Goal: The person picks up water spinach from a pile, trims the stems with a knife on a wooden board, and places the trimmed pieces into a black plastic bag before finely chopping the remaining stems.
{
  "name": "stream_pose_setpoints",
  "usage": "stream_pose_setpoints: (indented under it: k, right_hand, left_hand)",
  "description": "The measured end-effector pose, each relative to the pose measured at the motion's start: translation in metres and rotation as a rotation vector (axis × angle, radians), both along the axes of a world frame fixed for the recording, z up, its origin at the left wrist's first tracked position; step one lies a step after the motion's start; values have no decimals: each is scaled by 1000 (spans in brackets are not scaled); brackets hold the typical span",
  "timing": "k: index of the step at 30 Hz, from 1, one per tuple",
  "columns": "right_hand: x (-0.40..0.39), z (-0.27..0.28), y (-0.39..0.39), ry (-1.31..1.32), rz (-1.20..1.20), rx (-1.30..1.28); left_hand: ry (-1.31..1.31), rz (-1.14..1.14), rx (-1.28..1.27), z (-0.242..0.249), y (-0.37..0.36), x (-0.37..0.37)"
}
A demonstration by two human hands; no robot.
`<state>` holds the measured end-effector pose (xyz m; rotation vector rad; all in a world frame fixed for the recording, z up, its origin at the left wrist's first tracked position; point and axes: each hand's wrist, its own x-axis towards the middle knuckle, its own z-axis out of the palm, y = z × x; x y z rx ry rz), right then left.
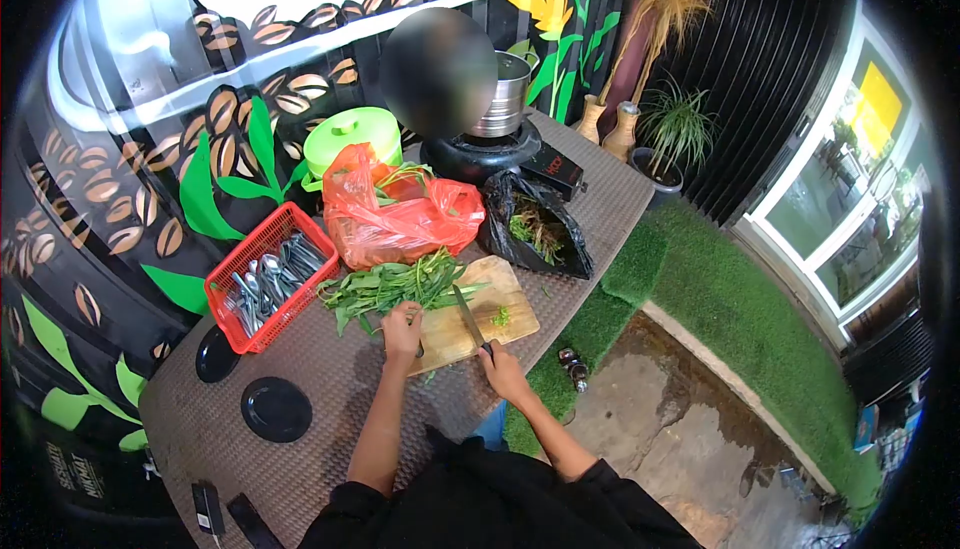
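My right hand point(504, 369) is closed round the handle of a knife point(468, 317), whose blade lies over a wooden cutting board point(515, 301) and points away from me. Fingers bent together, my left hand point(402, 331) is at the board's left edge, just below a pile of leafy green vegetables point(385, 289). What its fingers pinch is too small to make out. The leaves spread from the table onto the board's far left part. A few chopped green pieces point(501, 317) lie on the board, right of the blade.
Behind the greens stand a red plastic bag point(395, 224), a black bag of stems point(540, 229) and a green lidded pot point(350, 139). A metal pot point(505, 99) sits on a stove point(480, 154). Leftward are a red cutlery basket point(270, 274) and black plates point(277, 409).
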<state>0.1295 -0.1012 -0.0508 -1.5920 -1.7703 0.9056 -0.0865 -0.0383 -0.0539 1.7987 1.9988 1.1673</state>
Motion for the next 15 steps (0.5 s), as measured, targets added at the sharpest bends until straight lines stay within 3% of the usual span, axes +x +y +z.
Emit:
stream_pose_setpoints:
  k: [2, 6, 8, 9, 11, 15]
  right_hand:
    - [-5, -1, 7, -9, 3, -18]
    - [-13, -3, 11, -16, 67, -46]
    - [-19, -7, 12, -16, 72, -31]
    - [-20, -7, 13, -20, 76, -19]
    - [-22, -9, 12, -28, 89, -17]
    - [-21, -9, 13, 42, 139, 29]
  left_hand:
    - [-388, -106, 35, 0, 10, -6]
    - [-580, -132, 22, 6, 20, -10]
    - [-871, -184, 37, -1, 29, -10]
    - [-870, -187, 37, -2, 31, -8]
    - [-1225, -162, 63, -7, 33, 1]
    - [-1350, -84, 108, 5, 35, 12]
